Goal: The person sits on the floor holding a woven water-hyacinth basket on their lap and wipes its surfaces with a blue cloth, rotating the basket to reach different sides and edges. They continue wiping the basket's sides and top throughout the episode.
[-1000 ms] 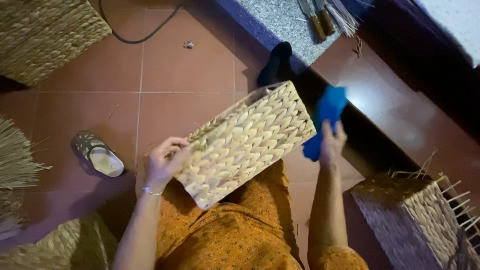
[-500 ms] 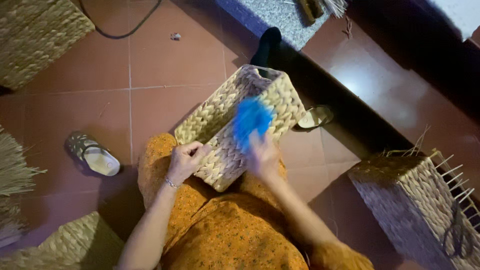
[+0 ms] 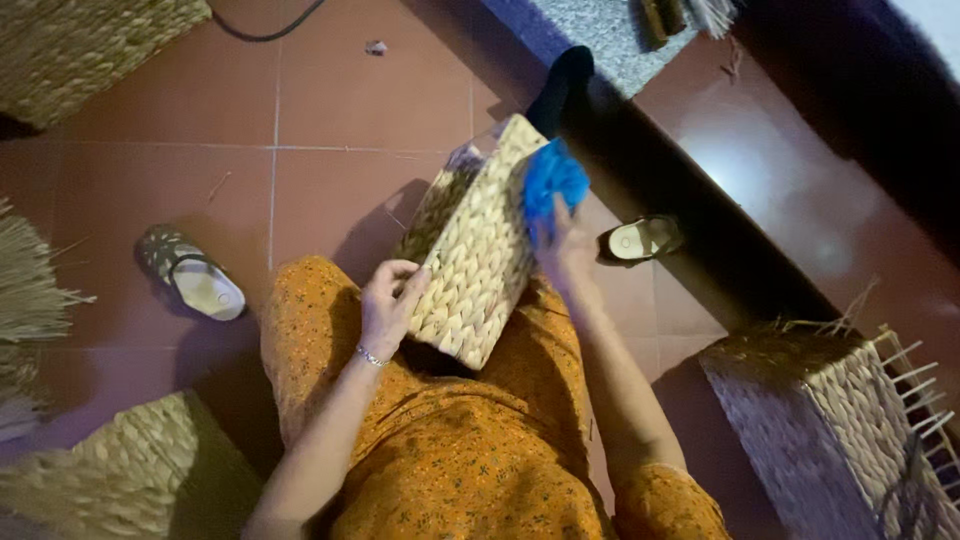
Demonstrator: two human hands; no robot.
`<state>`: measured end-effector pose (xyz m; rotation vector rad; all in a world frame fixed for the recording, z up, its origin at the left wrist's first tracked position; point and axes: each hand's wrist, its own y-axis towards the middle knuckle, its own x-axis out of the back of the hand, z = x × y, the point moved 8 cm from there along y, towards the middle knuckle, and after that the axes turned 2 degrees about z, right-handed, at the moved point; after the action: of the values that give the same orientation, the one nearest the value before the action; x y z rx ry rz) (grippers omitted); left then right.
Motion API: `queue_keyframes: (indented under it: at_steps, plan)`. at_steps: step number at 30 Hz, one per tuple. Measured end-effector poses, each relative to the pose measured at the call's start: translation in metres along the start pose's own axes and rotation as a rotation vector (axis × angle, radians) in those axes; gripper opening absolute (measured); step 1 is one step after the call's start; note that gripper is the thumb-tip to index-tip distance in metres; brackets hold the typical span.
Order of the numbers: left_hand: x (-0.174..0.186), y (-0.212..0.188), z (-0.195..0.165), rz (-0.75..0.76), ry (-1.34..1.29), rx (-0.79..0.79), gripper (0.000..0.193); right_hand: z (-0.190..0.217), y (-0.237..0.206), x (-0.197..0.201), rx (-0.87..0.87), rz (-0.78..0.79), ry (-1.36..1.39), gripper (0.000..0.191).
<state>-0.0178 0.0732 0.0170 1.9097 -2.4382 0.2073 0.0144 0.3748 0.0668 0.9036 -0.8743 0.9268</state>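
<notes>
A woven straw basket [image 3: 478, 250] rests tilted on my lap, its open mouth turned away toward the floor. My left hand [image 3: 385, 305] grips its near left edge. My right hand [image 3: 562, 250] presses a crumpled blue cloth [image 3: 552, 185] against the basket's right side near the top. I wear orange patterned clothes and a thin bracelet on my left wrist.
A sandal [image 3: 190, 275] lies on the red tile floor at left, another [image 3: 642, 238] at right by a dark step. Other woven baskets stand at lower right [image 3: 830, 430], lower left [image 3: 120, 480] and upper left [image 3: 90, 45]. Loose straw [image 3: 25, 300] lies at far left.
The basket has turned from lying broadside to standing more upright on my lap. My right hand with the blue cloth moved from the basket's front face to its right side.
</notes>
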Motion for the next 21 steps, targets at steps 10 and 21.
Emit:
queue_keyframes:
  at_steps: [10,21]
  plan:
    - [0.023,-0.011,0.059,-0.184,0.092,0.003,0.021,0.135,-0.13,0.004,0.668,0.22,0.147,0.06]
    - [0.04,-0.007,0.063,-0.296,0.294,0.079,0.03,0.051,0.046,-0.043,0.235,-0.148,-0.168,0.059]
